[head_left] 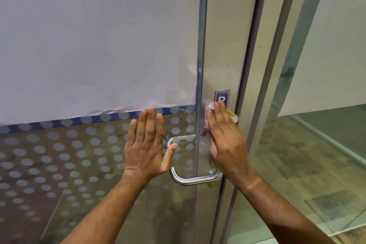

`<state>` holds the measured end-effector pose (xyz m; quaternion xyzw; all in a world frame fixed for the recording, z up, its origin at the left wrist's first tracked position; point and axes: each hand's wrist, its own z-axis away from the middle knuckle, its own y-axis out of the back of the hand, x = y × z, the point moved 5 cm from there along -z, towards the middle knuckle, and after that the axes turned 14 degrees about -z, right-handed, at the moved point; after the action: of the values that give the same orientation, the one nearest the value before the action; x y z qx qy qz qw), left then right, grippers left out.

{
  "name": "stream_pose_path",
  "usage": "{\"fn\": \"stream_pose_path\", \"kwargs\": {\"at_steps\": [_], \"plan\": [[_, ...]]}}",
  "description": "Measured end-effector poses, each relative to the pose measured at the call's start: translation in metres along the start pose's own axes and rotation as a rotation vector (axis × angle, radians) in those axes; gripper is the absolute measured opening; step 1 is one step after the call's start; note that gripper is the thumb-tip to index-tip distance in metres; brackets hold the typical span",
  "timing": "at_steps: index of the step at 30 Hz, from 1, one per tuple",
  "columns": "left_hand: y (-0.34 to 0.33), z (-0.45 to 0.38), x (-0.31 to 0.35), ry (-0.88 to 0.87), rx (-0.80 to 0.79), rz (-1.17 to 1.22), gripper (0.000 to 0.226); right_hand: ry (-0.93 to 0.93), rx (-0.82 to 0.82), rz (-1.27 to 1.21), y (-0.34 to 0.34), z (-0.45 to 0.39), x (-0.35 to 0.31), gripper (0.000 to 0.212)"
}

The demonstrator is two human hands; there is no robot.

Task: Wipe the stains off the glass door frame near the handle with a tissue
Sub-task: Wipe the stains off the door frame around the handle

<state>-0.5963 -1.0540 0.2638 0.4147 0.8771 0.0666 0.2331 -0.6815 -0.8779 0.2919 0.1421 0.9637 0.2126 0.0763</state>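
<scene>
My right hand [223,136] lies flat against the pale metal door frame [223,45], pressing a crumpled white tissue [233,117] onto it just above the steel handle [195,179]. The tissue shows purple smears at its left edge and covers the lower part of a blue "P" sticker [221,97]. My left hand [147,144] rests open, fingers spread, flat on the glass pane [89,154] to the left of the frame. Faint marks show on the frame above the sticker.
The glass carries a frosted upper film, a blue band and a pattern of grey dots. A second handle [178,139] shows through the glass behind my left hand. To the right stands a fixed glass panel [316,125] with a wooden floor beyond.
</scene>
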Motion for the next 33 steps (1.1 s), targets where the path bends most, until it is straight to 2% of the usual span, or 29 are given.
{"fn": "stream_pose_path", "kwargs": {"at_steps": [3, 7, 10, 13, 18, 26, 33], "plan": [[0.000, 0.001, 0.000, 0.002, -0.007, 0.006, 0.099, 0.016, 0.005, 0.005, -0.006, 0.000, -0.002, 0.057], [-0.001, 0.001, 0.000, 0.006, -0.011, 0.003, 0.099, 0.062, -0.080, 0.014, -0.001, 0.018, 0.004, 0.066], [-0.001, 0.001, 0.000, 0.004, -0.007, 0.001, 0.099, 0.122, 0.017, -0.022, 0.013, 0.018, 0.008, 0.030], [-0.001, 0.001, 0.000, 0.005, -0.001, 0.001, 0.098, 0.099, 0.075, -0.079, 0.019, 0.012, 0.008, 0.039], [-0.001, 0.000, 0.000, 0.004, 0.002, 0.006, 0.098, 0.041, 0.135, -0.098, 0.022, 0.016, 0.002, 0.029], [0.000, 0.000, 0.000, -0.001, -0.007, 0.002, 0.097, -0.002, -0.016, -0.084, -0.003, 0.025, -0.006, 0.034], [-0.001, 0.000, 0.000, 0.004, -0.002, -0.003, 0.098, -0.032, 0.014, -0.087, -0.003, 0.023, -0.007, 0.036]]}}
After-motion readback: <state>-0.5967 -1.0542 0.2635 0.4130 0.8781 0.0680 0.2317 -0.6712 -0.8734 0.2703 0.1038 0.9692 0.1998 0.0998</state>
